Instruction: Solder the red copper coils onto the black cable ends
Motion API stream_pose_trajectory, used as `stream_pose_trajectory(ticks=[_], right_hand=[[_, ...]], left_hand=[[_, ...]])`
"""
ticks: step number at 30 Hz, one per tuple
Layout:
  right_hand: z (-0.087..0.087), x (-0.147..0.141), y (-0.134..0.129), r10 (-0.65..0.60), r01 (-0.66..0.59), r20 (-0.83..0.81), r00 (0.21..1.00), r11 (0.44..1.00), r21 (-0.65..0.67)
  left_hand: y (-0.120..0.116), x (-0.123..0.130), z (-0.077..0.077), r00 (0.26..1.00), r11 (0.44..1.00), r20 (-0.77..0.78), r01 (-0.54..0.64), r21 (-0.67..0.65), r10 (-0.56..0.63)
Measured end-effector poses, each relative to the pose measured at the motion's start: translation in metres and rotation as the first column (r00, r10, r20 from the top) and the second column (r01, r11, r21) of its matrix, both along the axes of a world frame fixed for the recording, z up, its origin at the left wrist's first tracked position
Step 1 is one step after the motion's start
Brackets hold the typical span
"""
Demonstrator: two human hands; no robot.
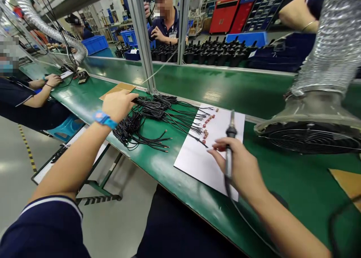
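Observation:
My right hand [239, 164] holds a soldering iron [229, 153] upright, its tip pointing up and its cord trailing down toward me. Beneath it lies a white board [194, 162] on the green bench. Along the board sit the ends of several black cables [183, 126] and small reddish-brown parts [205, 133] near those ends. My left hand [120, 104], with a blue band at the wrist, is closed at the left edge of the coiled black cable bundles [152, 107]; its fingertips are partly hidden. A nearer cable bundle [128, 128] has loose ends fanned to the right.
A fume extractor hood [307, 126] with a silver duct hangs at the right. A metal post [143, 44] rises behind the cables. Brown cardboard [118, 89] lies beyond my left hand. Co-workers sit to the left and across the bench, near many black parts [205, 51].

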State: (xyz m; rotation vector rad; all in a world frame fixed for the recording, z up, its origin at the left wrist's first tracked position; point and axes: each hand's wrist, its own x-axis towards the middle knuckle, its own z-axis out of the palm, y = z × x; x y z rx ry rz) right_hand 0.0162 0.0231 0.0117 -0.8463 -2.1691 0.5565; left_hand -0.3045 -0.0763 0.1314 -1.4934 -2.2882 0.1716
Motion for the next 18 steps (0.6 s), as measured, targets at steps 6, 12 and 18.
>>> stream_pose_trajectory(ticks=[6, 12, 18], right_hand=[[-0.047, -0.050, 0.023, 0.085, -0.103, 0.163, 0.983, 0.989, 0.109], [-0.055, -0.044, 0.024, 0.035, -0.072, 0.209, 0.977, 0.983, 0.171], [-0.055, -0.044, 0.021, 0.000, -0.056, 0.260, 0.966, 0.976, 0.209]], left_hand=[[0.015, -0.025, -0.049, 0.975, 0.977, 0.186, -0.083, -0.195, 0.120], [0.021, -0.010, -0.091, 0.957, 0.950, 0.259, -0.043, -0.309, 0.127], [-0.002, -0.006, -0.069, 0.963, 0.970, 0.256, -0.023, -0.241, 0.087]])
